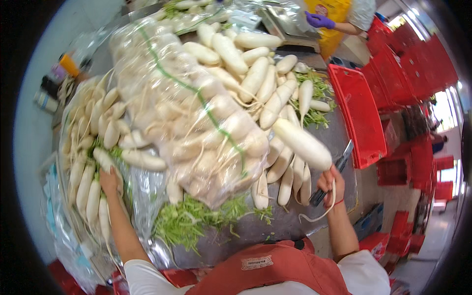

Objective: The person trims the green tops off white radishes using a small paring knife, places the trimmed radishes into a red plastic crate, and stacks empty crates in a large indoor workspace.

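Observation:
My right hand (pixel 332 185) grips the narrow root end of a large white daikon radish (pixel 304 143), its thin tail hanging over my wrist. A knife (pixel 343 158) with a dark handle is in the same hand, blade pointing away from me. At the left, my left hand (pixel 109 180) is closed around another daikon (pixel 104 159) in a heap of radishes (pixel 86 191). Between my hands lies a big clear plastic bag (pixel 199 110) packed with radishes, a green strip along it. A pile of loose radishes (pixel 254 73) lies beyond and to its right.
Cut green leaves (pixel 195 221) litter the metal table (pixel 254 236) before me. A red plastic crate (pixel 357 114) stands at the table's right edge, with stacked red crates (pixel 398 70) behind. Across the table, a co-worker's purple-gloved hand (pixel 319 20) is near a scale (pixel 289 27).

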A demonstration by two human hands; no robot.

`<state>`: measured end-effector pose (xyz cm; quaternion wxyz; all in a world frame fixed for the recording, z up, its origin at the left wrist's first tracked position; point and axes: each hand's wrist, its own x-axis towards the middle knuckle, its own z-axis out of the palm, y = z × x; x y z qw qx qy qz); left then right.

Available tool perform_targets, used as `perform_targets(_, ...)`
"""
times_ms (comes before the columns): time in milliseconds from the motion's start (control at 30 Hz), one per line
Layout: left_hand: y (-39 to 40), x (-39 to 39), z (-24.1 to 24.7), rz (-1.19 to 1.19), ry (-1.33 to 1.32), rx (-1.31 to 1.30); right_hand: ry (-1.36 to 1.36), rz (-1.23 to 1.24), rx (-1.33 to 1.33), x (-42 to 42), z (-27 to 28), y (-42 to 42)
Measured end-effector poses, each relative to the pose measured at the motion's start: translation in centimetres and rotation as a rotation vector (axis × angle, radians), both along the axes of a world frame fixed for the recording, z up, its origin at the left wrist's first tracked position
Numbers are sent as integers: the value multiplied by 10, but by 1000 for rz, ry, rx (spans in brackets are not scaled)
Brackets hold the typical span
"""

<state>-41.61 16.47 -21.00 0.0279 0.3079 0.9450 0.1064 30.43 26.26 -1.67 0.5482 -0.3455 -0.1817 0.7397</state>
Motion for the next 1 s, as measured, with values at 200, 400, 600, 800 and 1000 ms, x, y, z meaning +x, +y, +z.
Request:
perform_targets(200, 59, 52, 26, 158, 134, -343, -298, -175, 137, -28, -9, 155)
perform_targets(400, 7, 83, 66, 148, -1287, 1153, -665, 211, 60, -25, -104, 233)
perform_targets(600, -87, 244, 198, -133, -1894, 1638, -1036, -6, 538, -92, -19, 110)
perform_targets(800, -115, 315, 198, -265, -2214, 2061, -590, 1011, 472, -207, 62, -109)
perform_targets(1000, -184, 323, 199, -340, -1832, 2269, -457, 1354, 275, -224, 86, -198)
